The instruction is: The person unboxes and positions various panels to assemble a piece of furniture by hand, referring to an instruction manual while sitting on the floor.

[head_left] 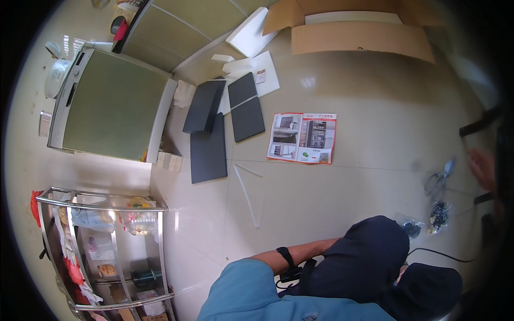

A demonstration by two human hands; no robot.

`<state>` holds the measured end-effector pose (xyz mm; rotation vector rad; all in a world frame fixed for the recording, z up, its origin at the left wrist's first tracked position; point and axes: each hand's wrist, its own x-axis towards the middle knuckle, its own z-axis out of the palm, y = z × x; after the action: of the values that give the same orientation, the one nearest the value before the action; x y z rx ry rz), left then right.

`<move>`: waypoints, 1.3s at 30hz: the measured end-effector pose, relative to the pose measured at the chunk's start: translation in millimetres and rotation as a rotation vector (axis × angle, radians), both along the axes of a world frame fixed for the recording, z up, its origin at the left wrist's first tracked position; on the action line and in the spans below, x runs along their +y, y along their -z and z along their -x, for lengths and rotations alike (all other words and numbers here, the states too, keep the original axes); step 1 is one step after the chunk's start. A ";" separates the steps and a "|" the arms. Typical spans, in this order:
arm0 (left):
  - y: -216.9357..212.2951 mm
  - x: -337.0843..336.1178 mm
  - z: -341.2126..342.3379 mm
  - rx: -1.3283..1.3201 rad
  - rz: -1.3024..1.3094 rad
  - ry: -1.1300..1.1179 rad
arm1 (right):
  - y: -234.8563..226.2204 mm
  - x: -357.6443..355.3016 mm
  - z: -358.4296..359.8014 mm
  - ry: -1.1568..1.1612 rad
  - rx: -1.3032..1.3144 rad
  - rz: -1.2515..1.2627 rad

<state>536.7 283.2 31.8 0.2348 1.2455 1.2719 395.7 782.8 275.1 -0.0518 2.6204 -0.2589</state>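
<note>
I judge this to be the laying-out step of putting together a flat-pack piece: the parts lie spread on the floor [342,203] and nothing is joined yet.

My left forearm [300,251], with a black band at the wrist, runs across to my knee [375,251]. The hand itself is hidden behind the leg, so I cannot tell how its fingers stand. My right hand [482,167] is a blur at the right rim, and I cannot tell whether its fingers are wide or narrow. It hangs just beside the scissors [439,179], not touching them as far as I can see.

Below the scissors lie two small clear bags of dark fittings [439,214], near my knee.

Counting the rest:
- four dark panels [209,152] well ahead of me, one resting partly on another
- one folded instruction leaflet [302,137] to their right
- two thin white strips [246,187] meeting at a point
- three white foam pieces [249,32] by one open cardboard box [348,37]

The next move, I think, calls for checking the leaflet, opening a bag of fittings and bringing the panels within reach, since they lie far from both hands.
</note>
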 end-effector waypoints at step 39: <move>-154.1 -348.3 111.1 0.274 0.498 -0.648 | 1.0 -205.3 -9.6 -0.106 0.383 0.205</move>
<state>425.6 -65.1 185.9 -0.4008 1.9244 1.4402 405.3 577.5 274.0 -0.3401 2.9452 -0.5245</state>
